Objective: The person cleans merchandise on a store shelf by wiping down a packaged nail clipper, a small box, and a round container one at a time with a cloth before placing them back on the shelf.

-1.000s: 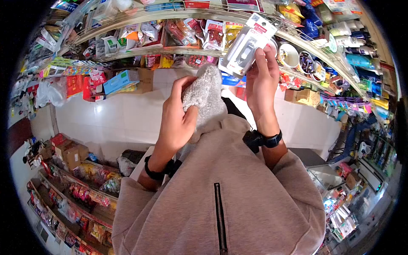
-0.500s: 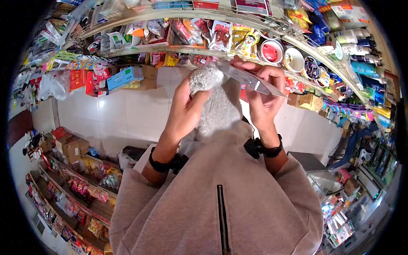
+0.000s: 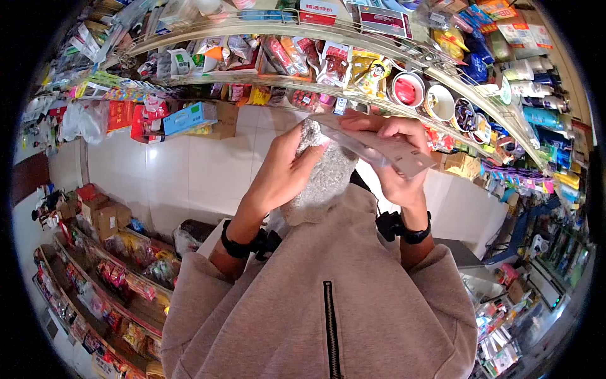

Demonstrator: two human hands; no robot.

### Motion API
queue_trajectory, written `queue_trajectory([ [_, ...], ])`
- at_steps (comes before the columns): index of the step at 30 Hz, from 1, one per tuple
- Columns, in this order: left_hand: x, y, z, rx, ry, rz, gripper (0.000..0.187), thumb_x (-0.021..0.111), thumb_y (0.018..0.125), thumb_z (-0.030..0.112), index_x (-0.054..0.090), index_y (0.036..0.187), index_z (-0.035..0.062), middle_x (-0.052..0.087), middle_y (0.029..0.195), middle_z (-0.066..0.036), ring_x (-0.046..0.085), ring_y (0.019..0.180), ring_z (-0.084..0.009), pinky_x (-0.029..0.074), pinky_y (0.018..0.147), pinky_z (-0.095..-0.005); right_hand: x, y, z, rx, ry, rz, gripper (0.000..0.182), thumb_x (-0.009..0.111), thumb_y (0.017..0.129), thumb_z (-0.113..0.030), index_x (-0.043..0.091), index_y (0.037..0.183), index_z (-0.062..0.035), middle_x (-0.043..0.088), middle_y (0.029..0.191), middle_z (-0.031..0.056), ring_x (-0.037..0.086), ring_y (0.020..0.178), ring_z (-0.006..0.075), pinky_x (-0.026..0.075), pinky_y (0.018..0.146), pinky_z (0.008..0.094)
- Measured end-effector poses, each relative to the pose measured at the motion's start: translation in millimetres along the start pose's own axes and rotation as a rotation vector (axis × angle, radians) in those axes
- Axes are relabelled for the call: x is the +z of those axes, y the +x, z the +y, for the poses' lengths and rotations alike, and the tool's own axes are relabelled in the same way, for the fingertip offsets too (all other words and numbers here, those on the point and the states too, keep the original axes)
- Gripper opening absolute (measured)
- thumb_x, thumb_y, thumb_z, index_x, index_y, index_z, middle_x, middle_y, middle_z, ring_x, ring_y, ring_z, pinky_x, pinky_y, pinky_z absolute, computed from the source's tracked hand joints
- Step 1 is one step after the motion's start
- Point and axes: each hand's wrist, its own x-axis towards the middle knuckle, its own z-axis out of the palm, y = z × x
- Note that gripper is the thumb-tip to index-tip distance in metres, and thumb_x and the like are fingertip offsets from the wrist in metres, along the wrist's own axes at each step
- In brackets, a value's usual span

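A grey, fuzzy cloth [image 3: 328, 174] hangs from my left hand [image 3: 281, 167], bunched between the thumb and fingers. Its lower part droops in front of my chest. My right hand [image 3: 403, 183] grips a flat, thin packet [image 3: 394, 153] with a pale, partly clear surface, fingers over the top and thumb underneath. The packet slants down to the right. Its left end meets the bunched cloth near my left thumb. What is printed on the packet is too small to read.
Shelves [image 3: 252, 79] of bagged snacks run across in front of me, with round tubs [image 3: 408, 90] at the right. A blue box [image 3: 189, 119] stands below them. More snack shelves [image 3: 120, 278] stand at lower left, beside cardboard boxes [image 3: 107, 218].
My right hand has moved slightly right and down, and its fingers now lie over the packet's top. The cloth's bunched top has moved against the packet's left end. The view has shifted slightly.
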Motion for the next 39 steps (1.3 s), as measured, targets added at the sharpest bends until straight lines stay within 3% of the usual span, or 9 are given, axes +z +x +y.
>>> queue_trajectory([
  [5,-2.8,-4.0,-2.4,0.039,0.025,0.042,0.023,0.057,0.098,0.009,0.058,0.117,-0.0042,0.067,0.101,-0.008,0.058,0.095,-0.0116,0.047,0.086,-0.0297,-18.1,-4.2,4.2,0.064,-0.269,-0.035,0.030,0.060,0.085,0.006,0.047,0.110,-0.0022,0.067,0.117,0.0221,0.065,0.098,0.0197,0.048,0.086,0.0301],
  [10,-7.6,0.9,1.8,-0.047,0.159,-0.015,0.025,0.057,0.096,0.007,0.057,0.119,-0.0043,0.068,0.101,-0.014,0.060,0.093,-0.0136,0.048,0.084,-0.0316,1.9,3.3,-0.8,-0.009,-0.018,0.023,0.029,0.062,0.089,0.004,0.044,0.111,-0.0022,0.066,0.119,0.0269,0.064,0.101,0.0204,0.047,0.085,0.0302],
  [14,1.8,5.4,-10.0,0.083,0.269,0.057,0.036,0.058,0.094,0.006,0.052,0.128,-0.0034,0.067,0.105,-0.021,0.065,0.095,-0.0267,0.049,0.084,-0.0358,10.0,-1.5,-2.0,-0.058,-0.074,0.040,0.036,0.066,0.090,0.001,0.043,0.117,-0.0008,0.066,0.117,0.0242,0.063,0.103,0.0215,0.048,0.088,0.0323],
  [16,3.8,5.0,-9.0,0.078,0.295,0.072,0.041,0.058,0.092,0.005,0.050,0.132,-0.0027,0.067,0.107,-0.023,0.066,0.096,-0.0318,0.049,0.085,-0.0373,14.6,-15.5,2.8,0.174,-0.107,0.496,0.043,0.069,0.089,0.000,0.044,0.124,0.0015,0.065,0.116,0.0184,0.063,0.104,0.0213,0.050,0.091,0.0337],
  [18,6.2,1.7,-4.6,0.227,0.329,0.273,0.053,0.056,0.086,0.000,0.044,0.138,-0.0015,0.062,0.111,-0.031,0.061,0.099,-0.0487,0.051,0.083,-0.0480,1.7,-8.8,11.6,0.248,0.140,0.578,0.048,0.069,0.088,0.001,0.045,0.128,0.0039,0.062,0.117,0.0145,0.063,0.106,0.0214,0.052,0.093,0.0344],
  [22,7.0,-2.6,-1.1,0.379,0.392,0.402,0.061,0.056,0.080,-0.008,0.046,0.139,0.0037,0.054,0.133,-0.024,0.057,0.117,-0.0450,0.051,0.090,-0.0496,1.2,-1.0,13.3,0.359,0.354,0.647,0.050,0.064,0.086,0.007,0.043,0.131,0.0023,0.063,0.120,0.0156,0.064,0.111,0.0248,0.053,0.096,0.0384],
  [25,10.6,-1.3,-0.7,0.435,0.576,0.376,0.060,0.052,0.079,-0.011,0.050,0.137,0.0032,0.059,0.129,-0.022,0.059,0.118,-0.0403,0.048,0.098,-0.0421,17.6,5.4,5.7,0.406,0.318,0.620,0.054,0.059,0.088,0.006,0.041,0.139,-0.0005,0.063,0.123,0.0187,0.069,0.103,0.0255,0.060,0.086,0.0375],
  [29,13.4,1.0,-4.9,0.382,0.580,0.265,0.062,0.056,0.077,-0.009,0.052,0.136,0.0081,0.055,0.134,-0.021,0.060,0.111,-0.0447,0.052,0.091,-0.0482,22.1,8.0,8.3,0.421,0.346,0.601,0.054,0.071,0.086,0.000,0.045,0.133,-0.0011,0.064,0.120,0.0150,0.064,0.108,0.0219,0.055,0.091,0.0376],
  [39,16.7,-7.4,-19.6,0.265,0.282,0.235,0.052,0.053,0.080,-0.011,0.056,0.131,-0.0009,0.062,0.125,-0.023,0.062,0.116,-0.0355,0.048,0.097,-0.0369,19.2,-3.5,24.0,0.398,0.362,0.599,0.052,0.071,0.092,-0.021,0.045,0.133,-0.0015,0.061,0.119,0.0108,0.064,0.104,0.0220,0.055,0.090,0.0368],
])
